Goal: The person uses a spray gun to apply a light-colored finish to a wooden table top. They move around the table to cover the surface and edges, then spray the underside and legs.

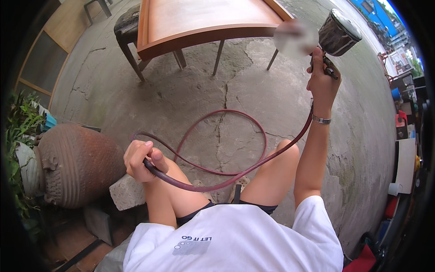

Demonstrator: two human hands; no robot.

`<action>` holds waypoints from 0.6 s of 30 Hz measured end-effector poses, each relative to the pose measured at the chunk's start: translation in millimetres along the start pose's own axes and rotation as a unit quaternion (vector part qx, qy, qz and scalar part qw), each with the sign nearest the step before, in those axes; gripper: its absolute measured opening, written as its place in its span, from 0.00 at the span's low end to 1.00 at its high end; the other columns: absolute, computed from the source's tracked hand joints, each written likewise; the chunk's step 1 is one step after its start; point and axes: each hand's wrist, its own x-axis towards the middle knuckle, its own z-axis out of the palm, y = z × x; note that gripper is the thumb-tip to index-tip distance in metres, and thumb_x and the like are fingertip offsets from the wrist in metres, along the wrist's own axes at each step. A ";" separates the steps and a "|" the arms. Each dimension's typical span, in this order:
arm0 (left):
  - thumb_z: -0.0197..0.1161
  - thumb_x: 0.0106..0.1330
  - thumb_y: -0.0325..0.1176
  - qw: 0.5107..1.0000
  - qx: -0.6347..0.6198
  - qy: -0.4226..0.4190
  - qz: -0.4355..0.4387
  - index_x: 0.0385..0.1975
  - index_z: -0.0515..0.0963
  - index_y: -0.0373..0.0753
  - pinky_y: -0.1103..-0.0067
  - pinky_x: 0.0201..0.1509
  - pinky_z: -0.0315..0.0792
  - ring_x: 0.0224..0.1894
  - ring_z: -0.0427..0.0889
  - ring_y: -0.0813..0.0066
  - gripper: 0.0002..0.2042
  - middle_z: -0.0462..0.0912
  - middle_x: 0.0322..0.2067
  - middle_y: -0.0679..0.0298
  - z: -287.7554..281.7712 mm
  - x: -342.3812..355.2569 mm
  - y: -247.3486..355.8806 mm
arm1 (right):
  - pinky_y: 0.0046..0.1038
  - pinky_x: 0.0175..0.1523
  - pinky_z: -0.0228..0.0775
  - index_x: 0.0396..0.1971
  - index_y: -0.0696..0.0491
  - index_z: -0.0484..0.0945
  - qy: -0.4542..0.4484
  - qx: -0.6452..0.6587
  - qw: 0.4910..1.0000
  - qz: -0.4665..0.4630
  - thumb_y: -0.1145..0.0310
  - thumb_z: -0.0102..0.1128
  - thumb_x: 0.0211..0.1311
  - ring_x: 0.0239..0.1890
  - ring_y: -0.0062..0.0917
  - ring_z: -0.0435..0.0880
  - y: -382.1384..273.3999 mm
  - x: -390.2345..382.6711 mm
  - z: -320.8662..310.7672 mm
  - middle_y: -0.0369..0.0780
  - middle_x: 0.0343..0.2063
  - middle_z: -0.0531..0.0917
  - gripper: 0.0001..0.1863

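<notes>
My right hand [325, 81], raised at the upper right, is closed round the grip of a spray gun. Its dark, paint-smeared cup [340, 32] sits above my fingers, and the gun's front is lost in a blurred patch. From the grip a dark red hose [272, 158] sags across my lap to my left hand [144, 159], which is closed round it. Beyond my left hand the hose loops on the concrete. Ahead lies a framed wooden panel [210, 20] with a pale, whitish-brown face; its near right corner is beside the blurred patch.
A dark stool [129, 31] stands under the panel's left side, with thin legs further right. At my left are a large brown clay jar [81, 163], a stone block [129, 190] and green plants [20, 131]. Assorted items line the right edge. The concrete floor [244, 90] is cracked.
</notes>
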 end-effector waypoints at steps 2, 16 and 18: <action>0.62 0.76 0.38 1.000 -0.013 -0.026 -0.001 0.43 0.73 0.35 0.79 0.18 0.59 0.14 0.67 0.74 0.12 0.67 0.16 0.67 5.7 -2.0 3.2 | 0.21 0.15 0.62 0.34 0.54 0.91 0.027 -0.037 0.999 -0.005 0.40 0.64 0.68 0.11 0.13 0.72 25.6 25.1 -13.2 0.32 0.12 0.77 0.28; 0.73 0.60 0.30 0.868 0.017 -0.478 -0.136 0.38 0.80 0.38 0.71 0.38 0.69 0.25 0.75 0.67 0.10 0.76 0.22 0.63 63.7 -17.3 -8.1 | 0.14 0.14 0.61 0.41 0.55 0.89 0.144 0.026 0.989 -0.010 0.43 0.55 0.76 0.10 0.13 0.76 118.0 48.3 -60.6 0.39 0.28 0.90 0.28; 0.72 0.61 0.31 0.826 0.021 -0.550 -0.124 0.38 0.81 0.38 0.69 0.41 0.70 0.30 0.77 0.64 0.10 0.79 0.26 0.62 61.7 -28.7 -15.7 | 0.12 0.14 0.59 0.45 0.55 0.87 0.130 0.040 0.991 -0.005 0.42 0.53 0.76 0.10 0.13 0.76 125.8 23.1 -51.0 0.41 0.32 0.91 0.29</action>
